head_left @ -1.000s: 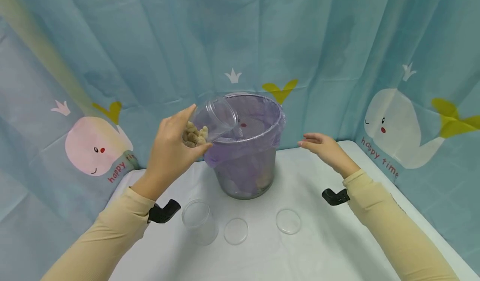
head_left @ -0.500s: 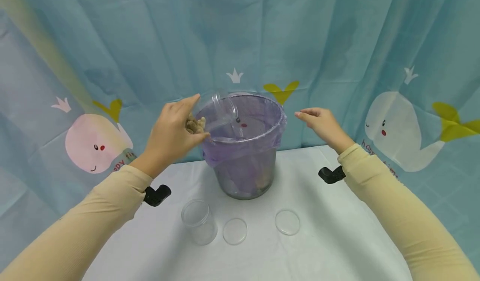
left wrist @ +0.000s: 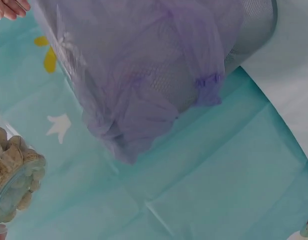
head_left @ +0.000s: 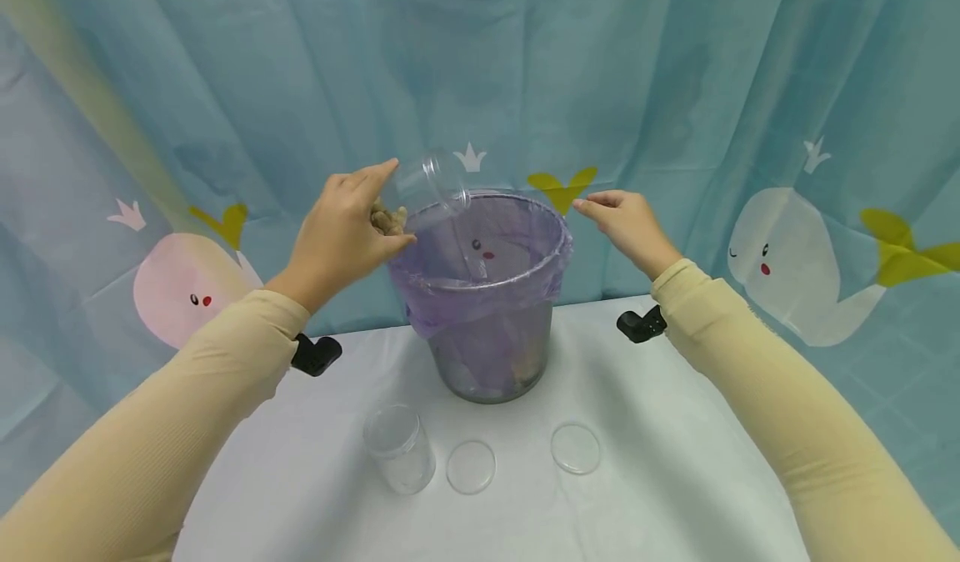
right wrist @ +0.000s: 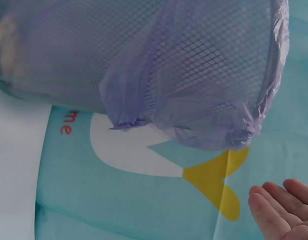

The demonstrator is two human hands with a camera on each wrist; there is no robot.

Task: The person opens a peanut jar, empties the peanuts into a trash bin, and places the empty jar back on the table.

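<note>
My left hand (head_left: 337, 228) grips a clear plastic jar (head_left: 429, 185) by its base end, thumb below and fingers above. The jar lies tilted on its side, its mouth over the left rim of a mesh trash bin (head_left: 495, 362). Unshelled peanuts (head_left: 387, 218) are gathered at the jar's base; the left wrist view also shows these peanuts (left wrist: 16, 162) through its wall. A purple bin liner (head_left: 442, 302) is folded over the bin's rim. Just right of the rim hovers my right hand (head_left: 624, 222), holding nothing, its fingers loosely bent in the right wrist view.
A second clear jar (head_left: 402, 454) stands upright on the white table (head_left: 645, 479), in front of the bin. Two round clear lids (head_left: 471, 467) lie flat to its right. A blue printed curtain (head_left: 615, 62) hangs behind and on both sides.
My left hand has risen with the tilted jar, peanuts still at its base. My right hand has moved up and left, closer to the bin's rim.
</note>
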